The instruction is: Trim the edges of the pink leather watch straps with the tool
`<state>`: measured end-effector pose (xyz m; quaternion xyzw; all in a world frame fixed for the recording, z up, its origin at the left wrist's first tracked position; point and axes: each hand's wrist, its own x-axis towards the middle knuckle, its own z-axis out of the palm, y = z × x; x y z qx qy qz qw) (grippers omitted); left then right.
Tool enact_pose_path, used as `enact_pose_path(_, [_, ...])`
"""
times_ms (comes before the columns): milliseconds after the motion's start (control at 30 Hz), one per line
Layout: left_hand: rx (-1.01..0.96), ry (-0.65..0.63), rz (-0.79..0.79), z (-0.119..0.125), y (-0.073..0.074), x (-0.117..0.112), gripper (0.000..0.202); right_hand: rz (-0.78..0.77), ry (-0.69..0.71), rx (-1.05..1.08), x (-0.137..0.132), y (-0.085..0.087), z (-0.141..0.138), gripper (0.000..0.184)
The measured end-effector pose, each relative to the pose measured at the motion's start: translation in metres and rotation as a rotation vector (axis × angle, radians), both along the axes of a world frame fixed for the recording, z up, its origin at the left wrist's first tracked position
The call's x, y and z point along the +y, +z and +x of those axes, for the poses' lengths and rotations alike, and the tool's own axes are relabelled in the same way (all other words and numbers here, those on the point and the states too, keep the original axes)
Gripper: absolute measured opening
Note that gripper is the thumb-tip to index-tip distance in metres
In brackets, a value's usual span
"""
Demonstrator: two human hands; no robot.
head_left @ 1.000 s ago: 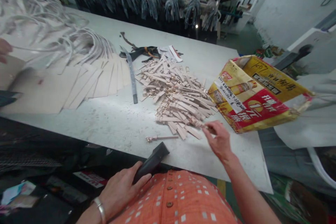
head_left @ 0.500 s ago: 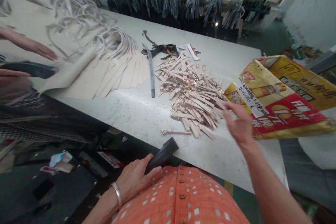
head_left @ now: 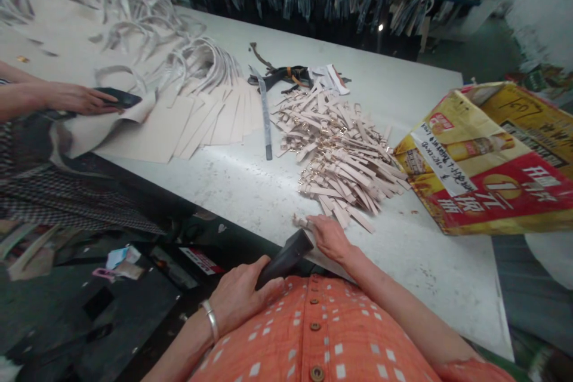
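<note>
Buckled strap lies under the fingertips of the right hand, which has come back from the pile of pale leather straps to lower centre. The hands stay apart, the left hand closed round a black-handled tool at the edge of the white table.

Hands can pass over the counter on the near-left side of the leather strip pile, as far as a metal ruler just beside it. A printed carton blocks the pile's right side. Dark straps sit beyond it. At its near side, a black handle projects at the counter edge between the left hand and right hand.
</note>
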<state>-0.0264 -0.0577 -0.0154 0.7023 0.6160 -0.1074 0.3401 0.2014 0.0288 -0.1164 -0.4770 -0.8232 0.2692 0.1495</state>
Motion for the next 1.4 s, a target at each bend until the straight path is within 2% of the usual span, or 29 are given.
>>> enact_pose_path(167, [0.025, -0.042, -0.001, 0.007, -0.004, 0.005, 0.054, -0.173, -0.087, 0.035, -0.027, 0.002, 0.025, 0.043])
enact_pose_path(300, [0.024, -0.085, -0.01, 0.016, -0.005, 0.015, 0.05, -0.198, -0.128, -0.005, -0.042, 0.005, 0.035, 0.044])
enact_pose_path(633, [0.135, -0.014, 0.026, 0.019, -0.006, 0.037, 0.055, -0.061, -0.193, -0.104, -0.05, 0.001, 0.035, 0.045])
enact_pose_path(733, [0.174, -0.014, 0.035, 0.017, -0.008, 0.035, 0.055, -0.015, -0.209, -0.077, -0.05, -0.001, 0.035, 0.045])
enact_pose_path(867, [0.107, -0.006, 0.002, 0.016, -0.008, 0.029, 0.052, 0.085, -0.221, 0.002, -0.047, -0.002, 0.031, 0.043])
enact_pose_path(1067, [0.098, 0.037, -0.013, 0.014, -0.006, 0.024, 0.049, 0.133, -0.186, 0.096, -0.038, -0.002, 0.015, 0.022])
enact_pose_path(1200, [0.082, 0.058, -0.019, 0.012, -0.007, 0.022, 0.047, 0.153, -0.215, 0.073, -0.034, -0.008, 0.008, 0.015])
enact_pose_path(1400, [0.065, 0.093, -0.039, 0.008, -0.002, 0.019, 0.046, 0.205, -0.183, -0.053, -0.031, -0.01, 0.003, 0.021])
